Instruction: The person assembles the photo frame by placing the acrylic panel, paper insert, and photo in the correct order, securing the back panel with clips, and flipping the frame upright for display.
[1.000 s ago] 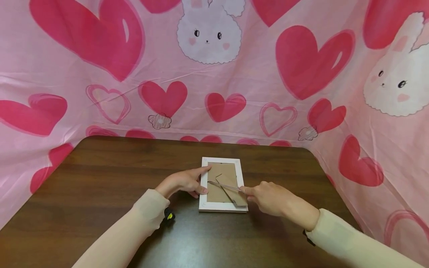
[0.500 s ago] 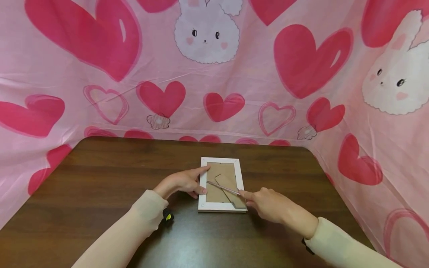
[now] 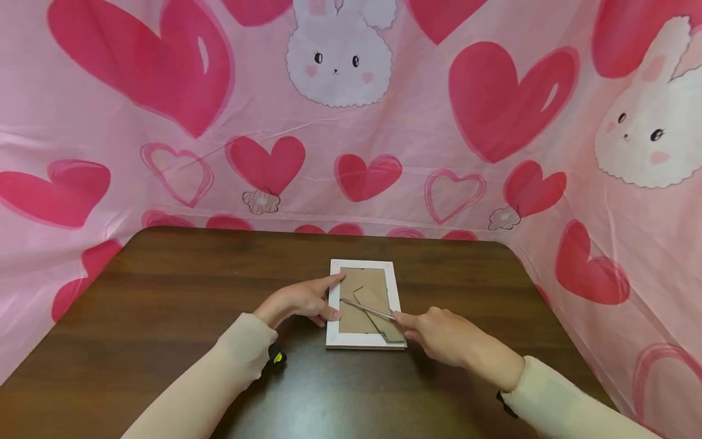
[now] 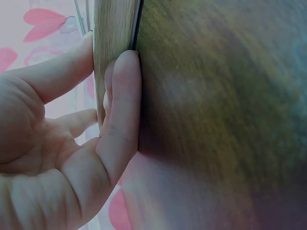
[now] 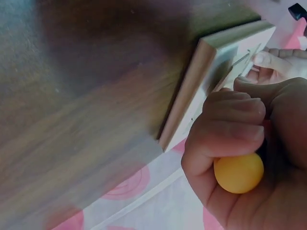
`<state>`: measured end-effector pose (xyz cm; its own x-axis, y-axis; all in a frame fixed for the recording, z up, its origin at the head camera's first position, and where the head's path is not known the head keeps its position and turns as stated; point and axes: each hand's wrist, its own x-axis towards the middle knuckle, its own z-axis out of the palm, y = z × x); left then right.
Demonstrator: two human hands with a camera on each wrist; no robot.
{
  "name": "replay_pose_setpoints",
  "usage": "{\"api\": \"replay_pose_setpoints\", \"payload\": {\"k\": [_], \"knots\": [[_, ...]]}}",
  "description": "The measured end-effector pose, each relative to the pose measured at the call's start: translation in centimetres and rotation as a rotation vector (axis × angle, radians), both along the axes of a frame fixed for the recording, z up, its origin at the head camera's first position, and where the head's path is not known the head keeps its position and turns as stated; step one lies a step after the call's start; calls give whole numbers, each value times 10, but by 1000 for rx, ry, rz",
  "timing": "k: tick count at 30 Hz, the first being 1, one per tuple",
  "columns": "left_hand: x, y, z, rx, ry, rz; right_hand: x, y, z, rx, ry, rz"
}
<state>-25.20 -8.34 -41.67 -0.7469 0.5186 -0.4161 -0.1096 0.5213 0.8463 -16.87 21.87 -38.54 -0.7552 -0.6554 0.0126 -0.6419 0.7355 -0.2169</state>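
Note:
A white photo frame (image 3: 362, 342) lies back side up, its brown backing board (image 3: 362, 277) and folded stand leg (image 3: 378, 305) showing. My left hand (image 3: 301, 300) grips the frame's left edge, thumb on the front corner side and a finger reaching over the rim. In the left wrist view, fingers lie along the wooden side of the frame. My right hand (image 3: 439, 332) grips a screwdriver, its yellow handle end (image 5: 239, 172) poking out of the curled fingers. The screwdriver's thin metal shaft (image 3: 368, 308) crosses the backing, tip at the left inner edge beside a small dark tab.
The frame rests on a dark wooden table (image 3: 219, 262). Pink cloth (image 3: 340, 128) with hearts and rabbits hangs behind the table and along its sides. Dark wrist straps show at both sleeves (image 3: 244, 341).
The screwdriver's shaft and my right hand have dipped slightly toward the near side, and the stand leg lies a little lower. My left hand keeps its grip on the photo frame.

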Motion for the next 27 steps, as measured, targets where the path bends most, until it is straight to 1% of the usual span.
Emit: {"api": "replay_pose_setpoints", "payload": {"k": [5, 8, 11, 13, 17, 21, 24, 27], "knots": [[3, -1, -2, -5, 12, 0, -4, 2, 4, 49, 78, 9], [2, -1, -1, -6, 19, -1, -8, 7, 9, 82, 153, 3], [-1, -1, 0, -6, 13, 2, -11, 16, 17, 90, 220, -1], [-2, 0, 0, -6, 9, 2, -11, 23, 24, 93, 239, -12], [-2, 2, 1, -9, 13, 2, -10, 36, 38, 104, 245, -54], [-1, 2, 1, -10, 19, 1, -7, 43, 45, 125, 250, -97], [0, 1, 0, -4, 19, -1, -4, 46, 47, 131, 269, -90], [1, 1, -1, 0, 19, 1, -2, 48, 46, 128, 323, -48]]}}
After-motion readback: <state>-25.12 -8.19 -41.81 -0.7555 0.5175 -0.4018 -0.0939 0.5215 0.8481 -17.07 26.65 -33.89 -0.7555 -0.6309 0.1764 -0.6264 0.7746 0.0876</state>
